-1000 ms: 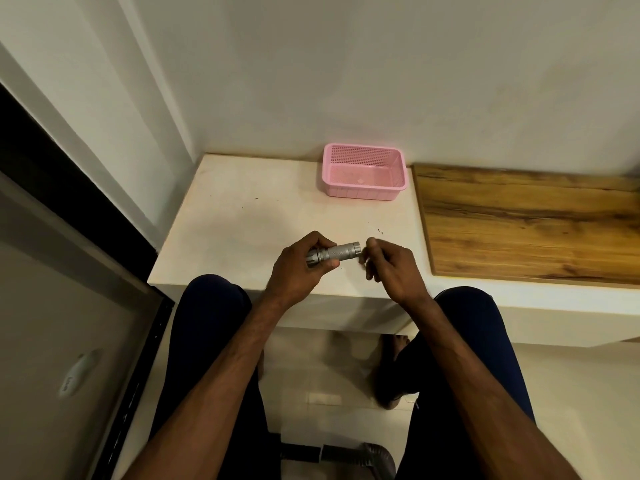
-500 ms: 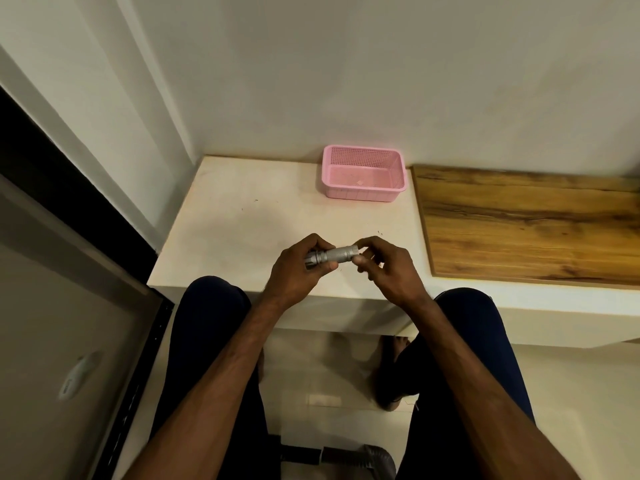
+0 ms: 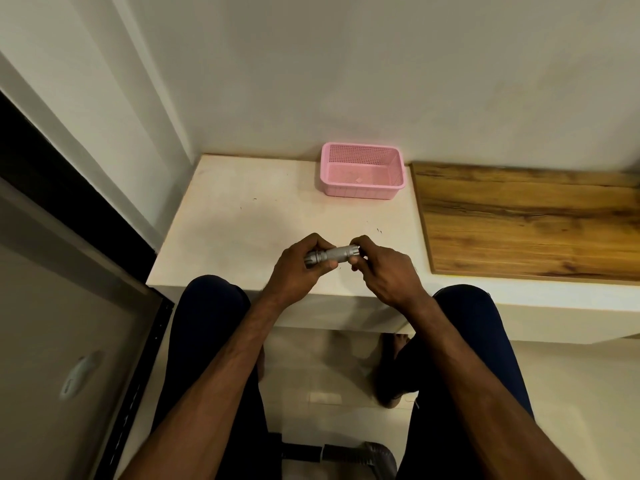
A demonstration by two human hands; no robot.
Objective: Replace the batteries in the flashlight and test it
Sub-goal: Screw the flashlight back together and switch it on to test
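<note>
A small silver flashlight (image 3: 333,255) lies level between my hands, just above the front of the white table (image 3: 242,220). My left hand (image 3: 298,271) is wrapped around its left end. The fingers of my right hand (image 3: 381,271) pinch its right end, covering the tip. No loose battery shows, and whether a cap is between those fingers is hidden.
A pink mesh basket (image 3: 362,192) stands at the back of the table by the wall. A wooden board (image 3: 530,220) covers the surface to the right. My knees sit under the table's front edge. A dark-framed panel (image 3: 69,306) is on the left.
My right hand has closed in from beside the flashlight's right end onto it. The left hand keeps its grip, and the flashlight has hardly shifted.
</note>
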